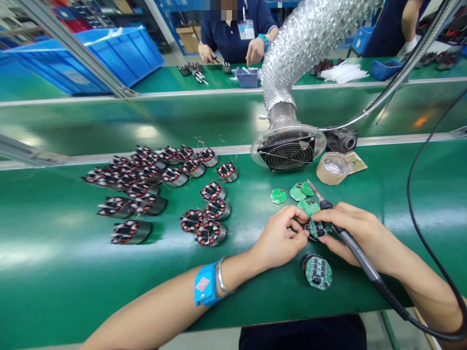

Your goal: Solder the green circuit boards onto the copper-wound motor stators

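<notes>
My left hand is closed, its fingertips at the left edge of a round green circuit board. Beneath that board, partly hidden by my fingers, a motor stator shows. A soldering iron lies across my right hand, tip pointing up and left, while the thumb and fingers rest at the board's right side. Just beyond my fingertips is a bare green board, with more round boards behind it. Nearer to me, another stator carries a populated circuit board.
Many stators stand grouped on the left, with several more mid-table. A fume extractor fan hangs on a foil duct. Right of it sits a round tub. The iron's black cable loops at right. Across the bench, a co-worker handles parts.
</notes>
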A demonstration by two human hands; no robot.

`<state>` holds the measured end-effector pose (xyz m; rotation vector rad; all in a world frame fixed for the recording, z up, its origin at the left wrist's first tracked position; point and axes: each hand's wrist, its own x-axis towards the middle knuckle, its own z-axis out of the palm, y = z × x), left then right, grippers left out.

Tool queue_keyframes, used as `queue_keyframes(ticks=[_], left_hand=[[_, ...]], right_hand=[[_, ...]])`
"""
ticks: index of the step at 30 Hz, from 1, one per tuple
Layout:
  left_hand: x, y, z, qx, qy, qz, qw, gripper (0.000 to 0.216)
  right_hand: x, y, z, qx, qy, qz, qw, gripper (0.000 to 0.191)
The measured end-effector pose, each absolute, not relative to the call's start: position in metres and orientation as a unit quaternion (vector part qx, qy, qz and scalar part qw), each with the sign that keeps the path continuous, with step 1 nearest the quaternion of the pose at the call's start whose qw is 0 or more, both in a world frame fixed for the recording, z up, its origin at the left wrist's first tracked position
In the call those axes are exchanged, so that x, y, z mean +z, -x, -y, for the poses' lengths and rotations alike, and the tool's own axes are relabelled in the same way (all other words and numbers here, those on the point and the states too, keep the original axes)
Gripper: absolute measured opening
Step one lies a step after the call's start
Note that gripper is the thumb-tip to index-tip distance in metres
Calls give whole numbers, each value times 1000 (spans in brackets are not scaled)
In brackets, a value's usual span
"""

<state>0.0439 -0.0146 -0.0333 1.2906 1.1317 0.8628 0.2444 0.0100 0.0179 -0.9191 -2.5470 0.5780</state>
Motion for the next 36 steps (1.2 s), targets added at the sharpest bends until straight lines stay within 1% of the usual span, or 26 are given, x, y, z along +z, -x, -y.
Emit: queue_keyframes(ticks=[3, 7, 13, 15, 19, 20, 25, 29, 33, 36], left_hand=[[-36, -44, 15, 365, -563, -481, 564, 19], [-34, -44, 17, 356, -571, -486, 558, 21], [-31, -41, 17, 340, -599, -468, 554, 23], [-30, -39, 16, 344, -644, -462, 504, 29], [-23, -37, 10, 378, -789, -375, 308, 53], [-21, -36, 9, 375, -811, -350, 281, 52], [-19, -32, 4, 334, -861, -318, 212, 27], [-18, -33, 6, 317, -873, -321, 184, 26], [-13, -37, 8, 308, -869, -348, 171, 26], [-11, -37, 8, 290, -875, -352, 161, 32]], right_hand=[[17, -246, -12, 210, 328, 902, 186, 37], [6, -251, -15, 248, 344, 880, 212, 35], [-14, -257, -12, 307, 360, 834, 284, 34], [-17, -256, -12, 313, 364, 826, 294, 35], [-21, -254, -13, 317, 381, 812, 309, 42], [-22, -254, -13, 327, 383, 805, 314, 42], [-31, -256, -10, 372, 406, 771, 320, 52], [-35, -257, -10, 367, 383, 788, 314, 60], [-37, -253, -13, 374, 363, 804, 286, 50], [-41, -246, -12, 385, 358, 799, 291, 54]])
